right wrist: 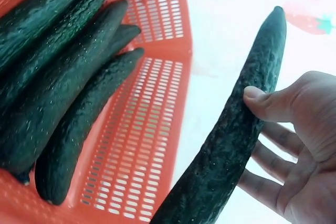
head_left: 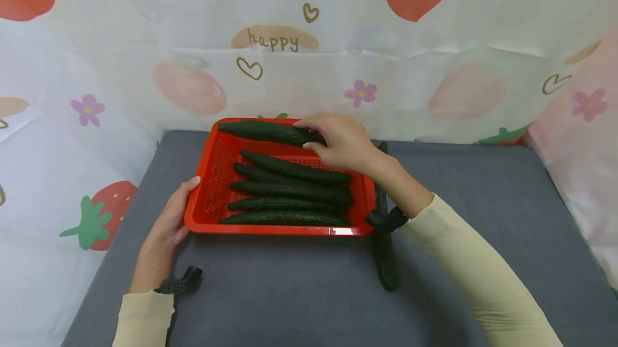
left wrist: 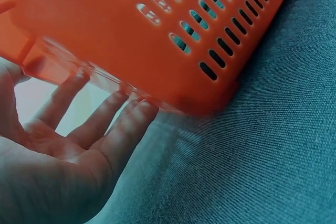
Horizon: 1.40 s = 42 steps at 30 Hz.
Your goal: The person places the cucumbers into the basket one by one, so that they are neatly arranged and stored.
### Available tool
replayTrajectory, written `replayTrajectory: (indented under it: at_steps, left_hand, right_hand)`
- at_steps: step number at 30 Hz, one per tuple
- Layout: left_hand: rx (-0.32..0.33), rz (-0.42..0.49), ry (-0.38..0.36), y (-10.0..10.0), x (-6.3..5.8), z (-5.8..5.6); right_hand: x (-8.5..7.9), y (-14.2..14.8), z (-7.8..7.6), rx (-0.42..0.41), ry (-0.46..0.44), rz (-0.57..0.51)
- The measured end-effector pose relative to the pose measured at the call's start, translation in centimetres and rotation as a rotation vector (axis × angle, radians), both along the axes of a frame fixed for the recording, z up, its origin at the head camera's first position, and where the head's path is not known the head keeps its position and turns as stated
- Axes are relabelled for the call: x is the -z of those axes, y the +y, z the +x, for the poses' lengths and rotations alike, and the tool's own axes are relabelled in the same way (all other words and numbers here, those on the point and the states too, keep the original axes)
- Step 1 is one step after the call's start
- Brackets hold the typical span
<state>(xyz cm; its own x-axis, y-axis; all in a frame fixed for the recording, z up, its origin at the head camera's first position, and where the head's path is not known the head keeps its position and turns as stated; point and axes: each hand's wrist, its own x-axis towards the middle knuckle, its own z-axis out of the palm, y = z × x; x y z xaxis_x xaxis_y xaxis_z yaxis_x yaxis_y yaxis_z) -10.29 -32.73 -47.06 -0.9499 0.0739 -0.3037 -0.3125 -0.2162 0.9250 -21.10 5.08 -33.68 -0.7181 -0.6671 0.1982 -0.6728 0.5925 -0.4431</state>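
Note:
My right hand (head_left: 340,140) pinches a dark green cucumber (head_left: 260,131) near one end, thumb on one side and fingers on the other. The cucumber is held over the back rim of a red plastic basket (head_left: 207,227). Several more cucumbers (right wrist: 79,77) lie side by side inside it. At the basket's left side, my left hand (head_left: 174,210) grips the rim; in the left wrist view its fingertips (left wrist: 143,109) press the rim's underside. Another cucumber (head_left: 385,258) lies on the table just right of the basket, partly hidden by the right wrist.
A dark grey cloth (head_left: 285,288) covers the table under the basket. Behind it hangs a white curtain (head_left: 289,84) printed with strawberries, hearts and flowers. Both wrists wear black straps (head_left: 181,281).

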Motion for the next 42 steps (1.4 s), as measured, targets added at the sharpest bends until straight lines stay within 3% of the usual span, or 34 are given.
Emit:
replayTrajectory:
  at_steps: [5, 11, 14, 20, 32, 42]
  left_hand:
    - [-0.009, -0.019, -0.026, 0.1, 0.0, 0.2]
    - [-0.022, -0.037, -0.046, 0.4, -0.4, 0.0]
    - [-0.023, -0.034, -0.041, 0.4, -0.5, 0.0]
    - [-0.02, -0.036, -0.005, 0.3, -0.4, 0.0]
    - [-0.011, -0.014, -0.002, 0.4, 0.0, -0.3]
    - [0.004, 0.002, 0.018, 0.2, -0.1, -0.1]
  right_hand:
    - [0.6, -1.2, -0.5, 0.009, -0.015, 0.015]
    - [1.2, -2.0, -1.8, -0.016, -0.073, -0.038]
    - [1.3, -1.6, -1.9, 0.014, -0.072, -0.071]
    - [1.3, 0.5, -1.5, 0.084, -0.093, -0.129]
    - [2.2, 5.4, -0.1, 0.199, -0.177, -0.122]
    - [3.9, 7.8, 1.2, 0.224, -0.172, -0.137]
